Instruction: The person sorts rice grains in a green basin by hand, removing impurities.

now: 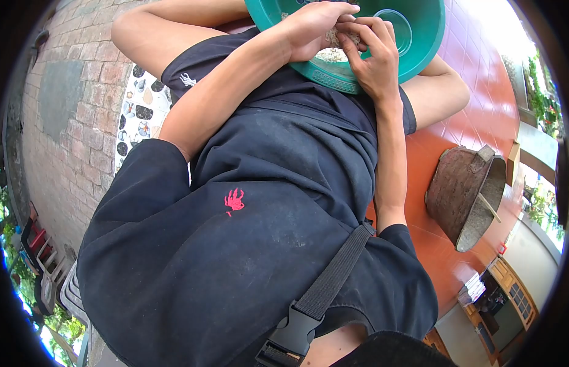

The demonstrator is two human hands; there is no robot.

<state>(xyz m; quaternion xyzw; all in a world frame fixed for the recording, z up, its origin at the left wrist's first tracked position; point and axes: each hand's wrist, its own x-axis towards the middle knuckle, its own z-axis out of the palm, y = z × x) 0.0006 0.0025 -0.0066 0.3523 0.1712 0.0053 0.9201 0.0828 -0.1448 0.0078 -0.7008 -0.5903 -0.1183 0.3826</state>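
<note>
A green plastic basin (426,43) rests on the lap between the bent legs. Over it, my left hand (318,29) reaches in from the left and my right hand (376,55) from the right. Both hands meet with fingers curled around a clump of pale brown, crumbly material (350,40), whose exact kind I cannot make out. The fingers partly hide it. More pale crumbs (331,55) lie in the basin below the hands. Against the basin's inner right side is a clear round plastic piece with a pale rim (408,38).
A worn brown tub (458,189) with a thin stick (489,208) in it stands tilted in view on the orange tiled floor (413,168). Brick paving (83,122) and a pebble-patterned surface (139,101) lie to the left. Stacked chairs (49,257) show at lower left.
</note>
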